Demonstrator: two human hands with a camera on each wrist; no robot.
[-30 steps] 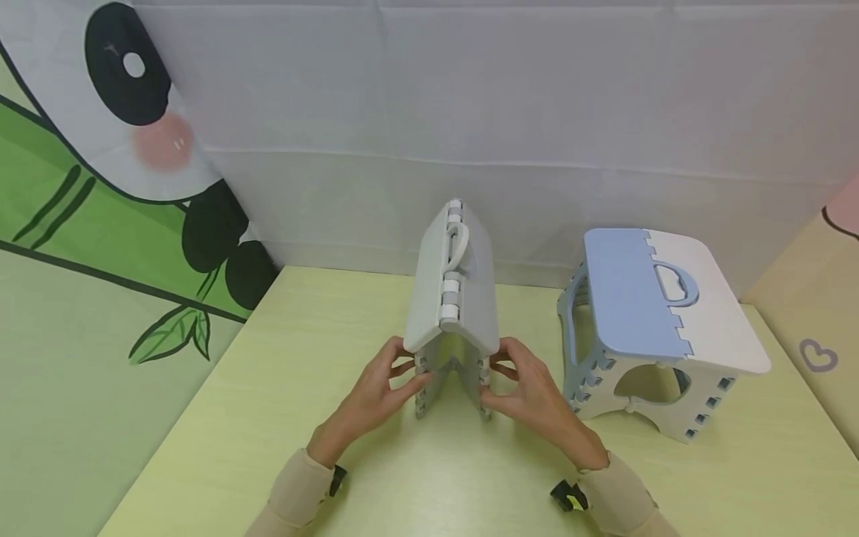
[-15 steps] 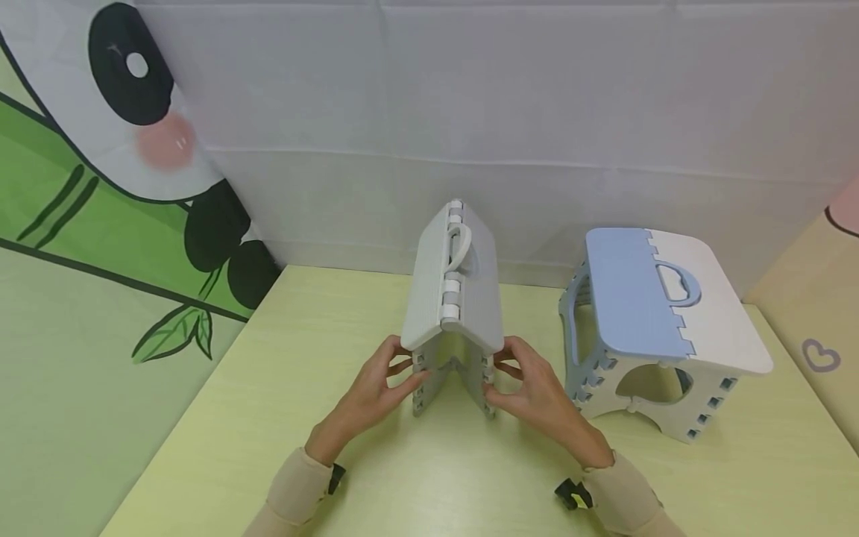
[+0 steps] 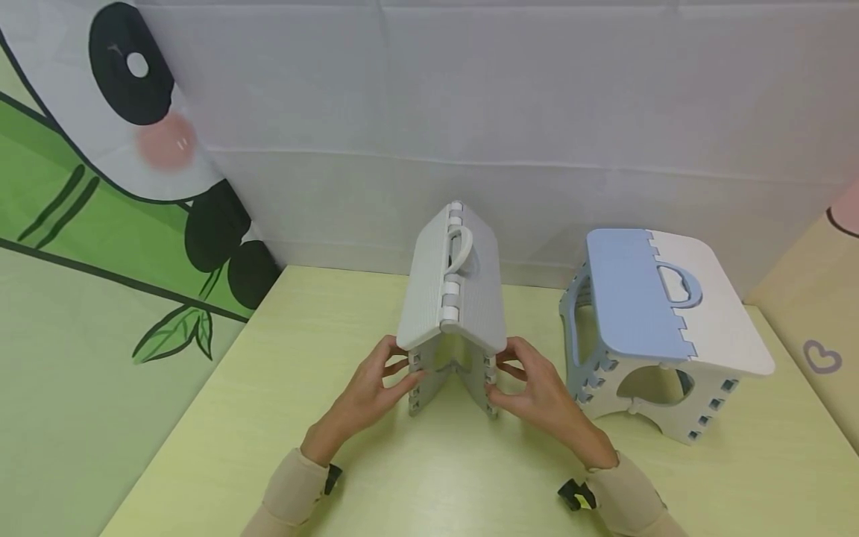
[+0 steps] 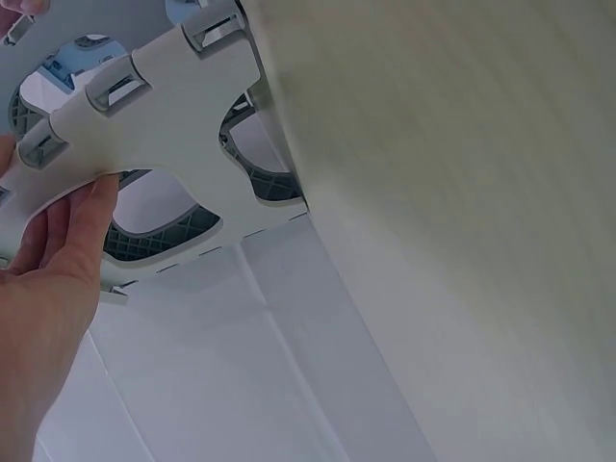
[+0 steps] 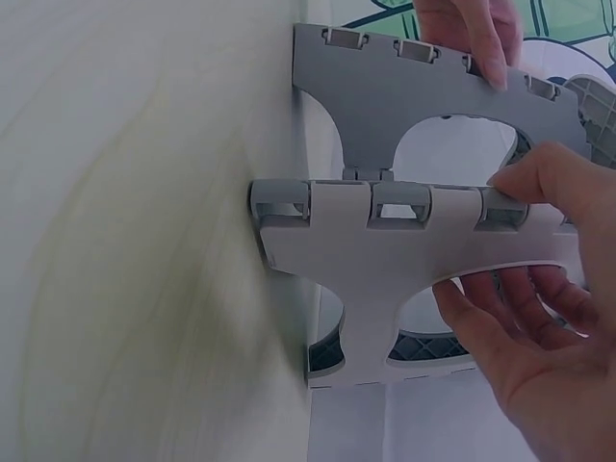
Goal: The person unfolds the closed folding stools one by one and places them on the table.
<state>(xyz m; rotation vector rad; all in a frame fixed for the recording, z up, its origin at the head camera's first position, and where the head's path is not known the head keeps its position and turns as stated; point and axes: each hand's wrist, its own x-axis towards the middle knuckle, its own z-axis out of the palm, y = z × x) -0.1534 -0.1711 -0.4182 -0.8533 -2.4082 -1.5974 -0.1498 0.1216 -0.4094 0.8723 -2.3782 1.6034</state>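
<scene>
A grey and white folding stool (image 3: 424, 287) stands half unfolded on the table, its two seat halves sloping down from the hinged ridge like a roof. On that ridge is a curved carry handle (image 3: 460, 250). My left hand (image 3: 371, 384) grips the left leg panel, thumb on the hinged front edge and fingers through the cutout, as the left wrist view shows. The right hand (image 3: 533, 384) holds the other side likewise; in the right wrist view its thumb presses the hinge edge of the leg panel (image 5: 371, 260) and its fingers reach into the opening.
To the right stands a second folding stool (image 3: 634, 291), blue and white, fully unfolded with a flat top. Behind the pale yellow table (image 3: 429, 477) rises a white cloth wall (image 3: 510, 104). A cartoon panel (image 3: 74, 246) borders the left side.
The stool's leg panels and seat halves have spread slightly wider apart. My left hand has shifted a little left and my right hand a little right, both keeping their grip.
</scene>
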